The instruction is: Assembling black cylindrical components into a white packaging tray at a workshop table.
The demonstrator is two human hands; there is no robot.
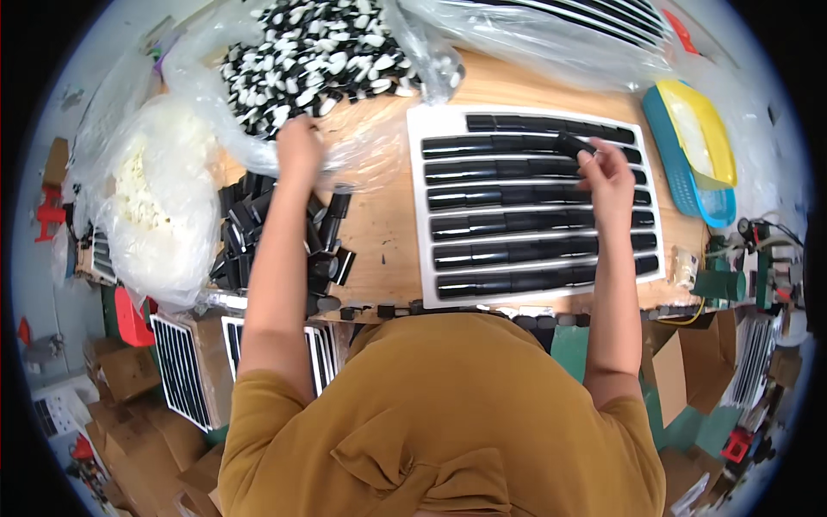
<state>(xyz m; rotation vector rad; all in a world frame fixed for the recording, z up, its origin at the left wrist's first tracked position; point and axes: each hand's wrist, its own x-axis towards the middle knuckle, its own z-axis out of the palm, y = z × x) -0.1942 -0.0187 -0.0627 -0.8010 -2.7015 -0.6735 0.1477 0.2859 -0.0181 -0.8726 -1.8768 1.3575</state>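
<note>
My right hand (pixel 610 172) pinches a short black tube (pixel 573 145) between thumb and fingers, tilted above the upper right of a white tray (pixel 417 198). Rows of glossy black tubes (pixel 508 196) lie end to end in the tray's slots; the top row starts further right than the others. My left hand (pixel 299 148) is at the near edge of a heap of small black-and-white pieces (pixel 319 60); it is smeared by motion and its fingertips are hidden. Beneath my left forearm lies a loose pile of black tubes (pixel 245 224).
Left of the black pile sits a clear plastic bag of cream-coloured bits (pixel 142 198). Plastic film (pixel 551 52) covers striped trays at the back. At the right stand a blue basket (pixel 676 164) with a yellow container (pixel 698 129) and a green metal fixture (pixel 719 284).
</note>
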